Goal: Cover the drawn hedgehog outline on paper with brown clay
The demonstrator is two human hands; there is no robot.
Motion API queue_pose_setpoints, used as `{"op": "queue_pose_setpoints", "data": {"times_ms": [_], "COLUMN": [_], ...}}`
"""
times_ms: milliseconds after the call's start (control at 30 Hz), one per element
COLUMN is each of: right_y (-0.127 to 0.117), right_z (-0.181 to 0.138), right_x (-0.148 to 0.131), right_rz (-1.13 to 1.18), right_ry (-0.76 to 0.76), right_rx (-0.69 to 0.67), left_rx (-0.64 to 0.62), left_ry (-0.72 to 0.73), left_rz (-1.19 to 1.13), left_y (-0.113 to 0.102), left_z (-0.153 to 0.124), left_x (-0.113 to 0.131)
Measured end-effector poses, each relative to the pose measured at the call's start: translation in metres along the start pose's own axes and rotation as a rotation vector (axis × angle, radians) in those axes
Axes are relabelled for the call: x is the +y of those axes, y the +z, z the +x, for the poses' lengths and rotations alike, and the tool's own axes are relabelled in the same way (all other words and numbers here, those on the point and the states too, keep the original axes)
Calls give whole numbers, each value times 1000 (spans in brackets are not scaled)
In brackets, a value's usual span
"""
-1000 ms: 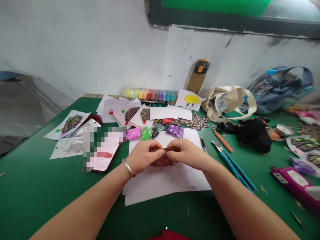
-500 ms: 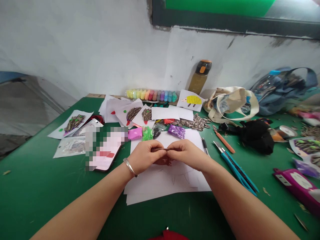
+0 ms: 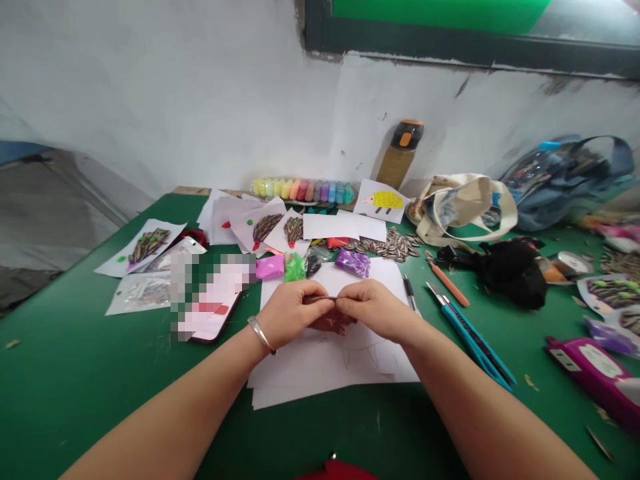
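Note:
My left hand and my right hand meet over white sheets of paper. Between thumbs and bent fingers, both pinch the upper edge of a small brown packet. It looks like a glossy plastic wrapper, and its lower part hangs below my fingers; what is inside is largely hidden. Faint pencil lines show on the top sheet. Just beyond my hands lie a purple packet, a green packet and a pink packet. A black pen rests right of my right hand.
Left of my wrist lies a phone. On the right are a blue utility knife, an orange stick-like tool and a magenta case. Sunflower seeds, a bottle and a cloth bag stand farther back.
My right fingers have shifted very slightly along the packet's upper edge, away from the left ones. Both hands keep their hold, and the other things stay put.

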State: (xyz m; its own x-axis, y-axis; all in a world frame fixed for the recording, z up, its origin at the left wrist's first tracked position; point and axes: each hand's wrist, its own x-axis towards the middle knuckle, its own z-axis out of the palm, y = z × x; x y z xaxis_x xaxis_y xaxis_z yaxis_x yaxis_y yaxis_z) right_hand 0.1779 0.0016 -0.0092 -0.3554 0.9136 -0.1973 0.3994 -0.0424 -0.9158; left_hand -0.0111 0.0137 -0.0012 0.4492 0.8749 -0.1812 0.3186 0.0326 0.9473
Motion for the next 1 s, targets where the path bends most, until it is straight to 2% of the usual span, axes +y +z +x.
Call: {"op": "queue_pose_setpoints", "data": {"times_ms": [133,233,467,667,900,1000], "right_y": [-3,-5,1,3,2,4], "right_z": [0,0,2,-1,-1,-1], "right_x": [0,0,2,-3,0,2], "right_rz": [142,216,212,286,286,255], "right_ry": [26,53,35,-22,47,59], "right_rx": [-74,-119,-79,-69,-92,-93], "left_rx": [53,53,37,111,132,100], "left_ry": [63,50,52,94,93,43], "left_rz": [138,166,177,150,198,104], "left_y": [-3,-4,-2,-5,-2,0], "left_z": [2,2,1,3,1,0], "left_x": [-1,-1,0,-3,-1,-2]}}
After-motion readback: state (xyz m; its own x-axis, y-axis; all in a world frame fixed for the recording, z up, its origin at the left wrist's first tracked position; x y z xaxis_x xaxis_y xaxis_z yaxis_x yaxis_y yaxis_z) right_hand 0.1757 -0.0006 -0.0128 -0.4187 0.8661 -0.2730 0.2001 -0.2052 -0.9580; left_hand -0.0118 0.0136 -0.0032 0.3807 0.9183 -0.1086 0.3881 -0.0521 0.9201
